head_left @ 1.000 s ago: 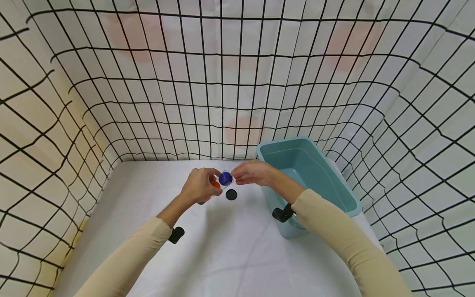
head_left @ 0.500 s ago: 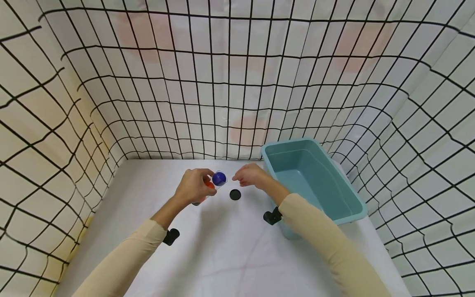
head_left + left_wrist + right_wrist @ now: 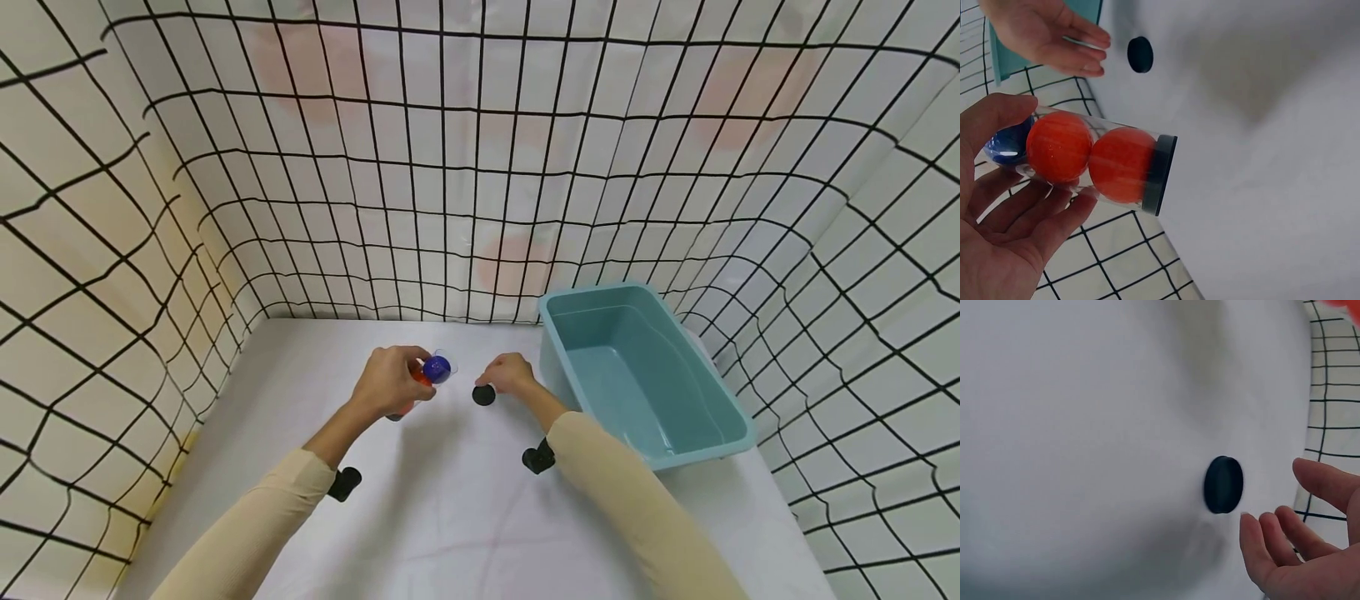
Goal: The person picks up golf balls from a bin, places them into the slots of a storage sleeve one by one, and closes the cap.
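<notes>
My left hand (image 3: 388, 379) grips a clear plastic tube (image 3: 1092, 156) by its upper part, thumb on one side and fingers on the other. Inside sit two orange-red balls (image 3: 1060, 147) and a blue ball (image 3: 437, 369), the blue one at the uncapped end. A black cap (image 3: 1160, 175) closes the opposite end. My right hand (image 3: 510, 373) hovers at a loose black lid (image 3: 1224, 485) lying on the white table. Its thumb and fingers are apart, with the fingertips close beside the lid's edge and nothing between them.
A teal plastic tub (image 3: 738, 437) stands on the table (image 3: 465, 517) at the right, just beyond the right forearm. Black wire mesh (image 3: 480, 175) rises around the back and both sides.
My right hand has drawn away from the tube's uncapped end and come down to the loose lid. My left hand has shifted slightly left, still holding the tube.
</notes>
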`<act>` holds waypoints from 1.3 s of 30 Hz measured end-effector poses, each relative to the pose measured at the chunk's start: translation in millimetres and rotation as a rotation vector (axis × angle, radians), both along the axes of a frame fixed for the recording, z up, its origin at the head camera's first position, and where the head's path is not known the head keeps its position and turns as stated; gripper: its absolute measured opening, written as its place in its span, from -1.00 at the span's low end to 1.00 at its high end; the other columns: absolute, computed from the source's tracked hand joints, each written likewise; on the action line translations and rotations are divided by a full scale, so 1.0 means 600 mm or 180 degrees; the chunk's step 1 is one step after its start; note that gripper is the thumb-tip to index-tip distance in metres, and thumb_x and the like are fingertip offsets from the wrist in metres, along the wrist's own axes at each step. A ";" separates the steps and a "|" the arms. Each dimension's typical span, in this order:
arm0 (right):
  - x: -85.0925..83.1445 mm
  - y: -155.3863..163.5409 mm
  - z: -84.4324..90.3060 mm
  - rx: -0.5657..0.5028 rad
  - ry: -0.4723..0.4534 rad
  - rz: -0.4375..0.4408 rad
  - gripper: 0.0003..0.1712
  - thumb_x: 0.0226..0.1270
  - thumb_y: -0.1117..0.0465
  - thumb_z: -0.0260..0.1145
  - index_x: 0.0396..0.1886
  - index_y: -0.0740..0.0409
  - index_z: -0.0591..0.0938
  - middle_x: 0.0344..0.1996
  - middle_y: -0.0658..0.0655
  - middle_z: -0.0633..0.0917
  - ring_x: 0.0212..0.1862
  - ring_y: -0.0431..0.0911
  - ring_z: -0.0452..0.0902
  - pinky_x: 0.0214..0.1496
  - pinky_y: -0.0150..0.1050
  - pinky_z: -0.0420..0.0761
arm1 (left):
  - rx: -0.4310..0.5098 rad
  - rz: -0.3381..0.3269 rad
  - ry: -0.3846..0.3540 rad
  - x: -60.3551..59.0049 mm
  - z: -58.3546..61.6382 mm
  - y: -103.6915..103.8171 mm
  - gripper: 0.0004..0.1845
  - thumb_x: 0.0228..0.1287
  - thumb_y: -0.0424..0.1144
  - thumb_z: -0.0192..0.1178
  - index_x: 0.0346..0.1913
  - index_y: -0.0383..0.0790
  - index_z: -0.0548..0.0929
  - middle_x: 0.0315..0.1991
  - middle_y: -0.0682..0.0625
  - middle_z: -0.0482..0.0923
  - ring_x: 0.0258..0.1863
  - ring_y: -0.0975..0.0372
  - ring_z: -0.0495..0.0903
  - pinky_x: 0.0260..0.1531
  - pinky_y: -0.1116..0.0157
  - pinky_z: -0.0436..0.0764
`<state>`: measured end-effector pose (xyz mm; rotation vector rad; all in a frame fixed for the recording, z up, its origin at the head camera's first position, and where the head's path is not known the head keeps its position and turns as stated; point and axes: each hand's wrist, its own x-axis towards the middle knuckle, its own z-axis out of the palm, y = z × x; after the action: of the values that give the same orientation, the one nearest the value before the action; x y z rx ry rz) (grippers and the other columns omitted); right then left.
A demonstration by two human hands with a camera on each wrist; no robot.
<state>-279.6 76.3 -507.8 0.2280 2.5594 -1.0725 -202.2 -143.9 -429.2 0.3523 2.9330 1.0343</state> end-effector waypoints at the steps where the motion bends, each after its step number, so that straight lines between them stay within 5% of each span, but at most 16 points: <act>1: 0.002 0.001 -0.006 0.0027 0.0036 -0.0041 -0.61 0.12 0.10 0.55 -0.09 0.19 0.72 -0.15 0.12 0.74 -0.22 -0.06 0.64 -0.20 -0.26 0.58 | -0.0004 0.0001 -0.0007 0.000 -0.001 0.000 -0.55 -0.04 -0.25 0.56 -0.02 -0.28 0.75 -0.30 -0.13 0.75 -0.38 0.15 0.70 -0.29 0.20 0.74; 7: 0.014 -0.001 -0.038 0.0002 0.0403 -0.0248 -0.58 0.05 0.14 0.58 -0.09 0.21 0.75 -0.09 0.17 0.75 0.06 0.10 0.56 0.04 -0.06 0.57 | -0.0009 0.0008 -0.0017 -0.001 -0.006 0.003 -0.56 -0.04 -0.25 0.55 -0.03 -0.28 0.75 -0.32 -0.12 0.75 -0.38 0.15 0.68 -0.30 0.20 0.73; 17: 0.031 0.001 -0.071 -0.0264 0.0624 -0.0331 -0.55 0.02 0.24 0.60 -0.06 0.29 0.73 -0.09 0.21 0.79 0.13 0.14 0.54 0.32 0.04 0.34 | 0.0001 -0.0009 -0.0008 -0.001 -0.010 0.007 -0.54 -0.05 -0.24 0.55 -0.02 -0.28 0.75 -0.31 -0.12 0.75 -0.37 0.16 0.70 -0.29 0.20 0.73; 28: 0.040 0.009 -0.101 -0.0391 0.0734 -0.0294 -0.44 -0.05 0.25 0.63 0.03 0.22 0.72 -0.05 0.20 0.75 0.11 0.13 0.48 0.14 0.02 0.49 | -0.0043 -0.0010 0.0004 0.000 -0.013 0.009 -0.55 -0.04 -0.24 0.56 -0.02 -0.28 0.75 -0.32 -0.11 0.75 -0.38 0.17 0.68 -0.30 0.22 0.72; 39: 0.047 0.003 -0.120 -0.0205 0.1132 -0.0073 -0.48 -0.10 0.34 0.60 -0.02 0.21 0.74 -0.08 0.18 0.76 0.06 0.08 0.59 0.21 0.01 0.51 | -0.0038 0.0041 0.0038 -0.003 -0.023 0.010 -0.56 -0.06 -0.24 0.56 -0.04 -0.28 0.75 -0.35 -0.11 0.75 -0.42 0.17 0.67 -0.34 0.24 0.70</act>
<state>-251.2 78.0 -579.7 0.0523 2.8297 -1.3026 -204.0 -138.0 -443.1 0.3410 2.9548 1.0192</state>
